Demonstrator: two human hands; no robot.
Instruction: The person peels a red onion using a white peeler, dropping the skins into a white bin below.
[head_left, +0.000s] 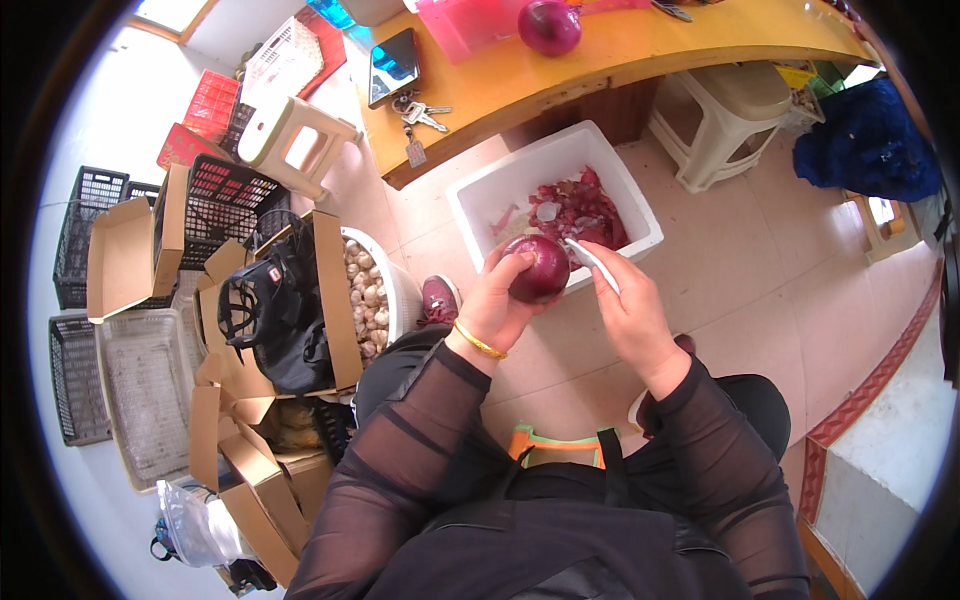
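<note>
My left hand (491, 300) grips a whole red onion (538, 270), the thumb lying across its glossy purple skin. Just right of the onion, my right hand (630, 311) holds a slim white tool (596, 264); its exact kind cannot be told from here. The tool's upper end is close to the onion, and I cannot tell whether they touch. Below both hands, a white foam box (487, 180) stands on the floor with red onion skins (581, 206) heaped in its right part. Another red onion (551, 28) rests on the wooden table.
The curved wooden table (480, 112) bears a phone (394, 66), keys (421, 114) and a pink plastic container (465, 26). Left of my knee stands a white basket of garlic bulbs (365, 292), beside cardboard boxes (339, 300) and black crates (225, 195). A plastic stool (720, 112) is under the table.
</note>
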